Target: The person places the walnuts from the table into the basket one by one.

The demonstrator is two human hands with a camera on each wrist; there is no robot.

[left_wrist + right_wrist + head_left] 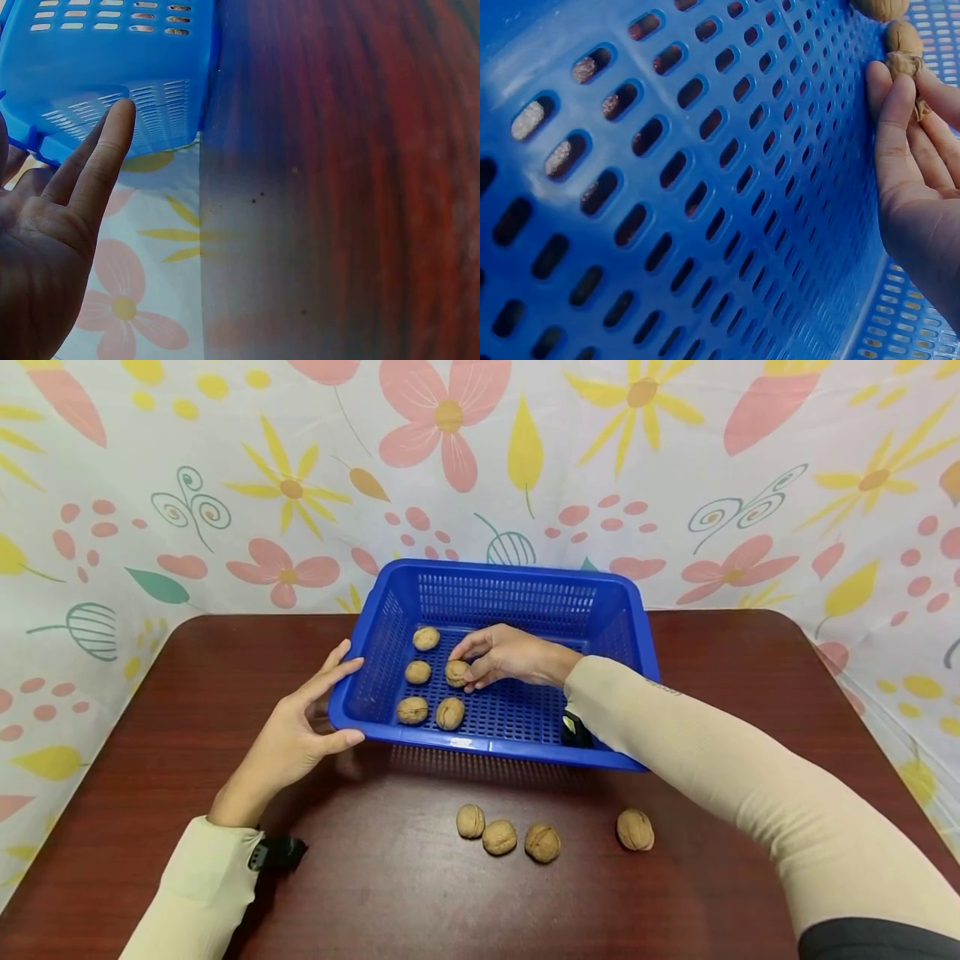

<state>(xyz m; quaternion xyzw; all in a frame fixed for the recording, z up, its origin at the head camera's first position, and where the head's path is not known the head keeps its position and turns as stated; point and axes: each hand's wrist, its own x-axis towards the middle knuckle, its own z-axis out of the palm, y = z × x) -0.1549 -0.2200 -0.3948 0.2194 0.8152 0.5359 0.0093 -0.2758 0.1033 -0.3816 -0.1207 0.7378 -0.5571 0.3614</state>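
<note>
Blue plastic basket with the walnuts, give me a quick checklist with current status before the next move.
1. Blue perforated plastic basket flat on the dark red wooden table: ok.
2. Left hand steadies the basket's left corner, straight fingers against the wall: ok.
3. Right hand has the brown walnut pinched at its fingertips inside the basket: ok.
4. That walnut resting on the basket floor: cannot tell.
5. Four other walnuts in the basket lie apart from the right hand: ok.
6. Four walnuts on the table in front of the basket, all moved in: not ok.
</note>
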